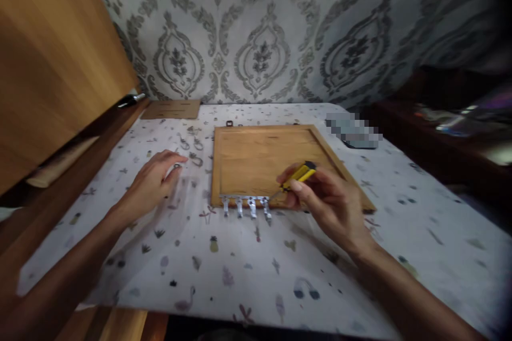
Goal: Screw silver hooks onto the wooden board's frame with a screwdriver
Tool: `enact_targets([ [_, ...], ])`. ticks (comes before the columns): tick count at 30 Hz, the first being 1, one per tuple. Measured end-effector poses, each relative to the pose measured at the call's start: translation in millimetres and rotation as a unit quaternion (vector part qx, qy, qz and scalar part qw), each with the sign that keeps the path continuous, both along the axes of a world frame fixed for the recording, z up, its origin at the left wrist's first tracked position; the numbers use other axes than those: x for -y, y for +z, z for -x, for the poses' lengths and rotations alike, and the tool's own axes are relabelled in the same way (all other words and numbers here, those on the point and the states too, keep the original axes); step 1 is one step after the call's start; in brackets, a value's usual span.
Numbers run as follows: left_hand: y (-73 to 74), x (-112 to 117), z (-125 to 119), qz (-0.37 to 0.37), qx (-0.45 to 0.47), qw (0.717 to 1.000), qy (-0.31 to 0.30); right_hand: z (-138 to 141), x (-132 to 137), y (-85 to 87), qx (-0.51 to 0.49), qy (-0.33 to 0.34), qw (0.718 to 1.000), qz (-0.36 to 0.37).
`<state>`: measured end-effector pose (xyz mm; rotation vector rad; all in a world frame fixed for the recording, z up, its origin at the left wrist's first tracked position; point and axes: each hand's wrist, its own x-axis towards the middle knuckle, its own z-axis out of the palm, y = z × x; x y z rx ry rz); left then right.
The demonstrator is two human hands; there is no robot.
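Observation:
My right hand grips a screwdriver with a yellow and black handle. Its shaft points left and down toward a metal strip with several hooks along the near edge of a wooden framed panel. The hooks hang past the panel's edge, and I cannot tell whether the tip touches a screw. My left hand is over the cloth left of the panel, thumb and index finger apart. Small metal ring-like pieces lie just beyond its fingertips.
A patterned cloth covers the table. A piece of cardboard lies at the back left, beside a wooden cabinet. A dark-edged flat item, partly blurred out, lies at the back right. Patterned wallpaper rises behind the table.

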<state>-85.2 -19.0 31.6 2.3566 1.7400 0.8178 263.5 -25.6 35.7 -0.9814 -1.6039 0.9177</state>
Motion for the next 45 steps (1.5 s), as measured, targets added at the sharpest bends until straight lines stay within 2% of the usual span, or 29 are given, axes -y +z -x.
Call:
enact_targets([
  [4, 7.7, -4, 52, -0.017, -0.008, 0.994, 0.11, 1, -1, 3.9, 0.019, -0.032, 0.999, 0.012],
  [8, 1.8, 0, 81, -0.014, -0.007, 0.99, 0.141, 3, -2, 6.6, 0.024, -0.041, 0.999, 0.007],
  [13, -16.2, 7, 71, -0.005, -0.002, 0.993, 0.116, 4, -1, 5.9, 0.02, -0.04, 0.999, 0.003],
  [17, -20.5, 6, 65, -0.008, -0.008, 0.995, 0.103, 4, -1, 4.7, 0.017, -0.047, 0.999, 0.003],
  [25, -18.7, -4, 108, -0.026, -0.033, 0.982, 0.183, 4, -4, 9.9, 0.03, -0.057, 0.998, 0.024],
  [32, -32.6, -14, 106, 0.016, -0.076, 0.976, 0.203, 3, -5, 5.3, 0.028, -0.055, 0.998, 0.001],
  [38, -31.8, -21, 98, 0.053, -0.102, 0.97, 0.216, 1, -3, 1.6, 0.005, -0.007, 0.999, -0.038],
  [45, -25.3, -23, 88, 0.071, -0.118, 0.965, 0.223, -1, -3, -3.8, -0.014, 0.014, 1.0, -0.022],
])
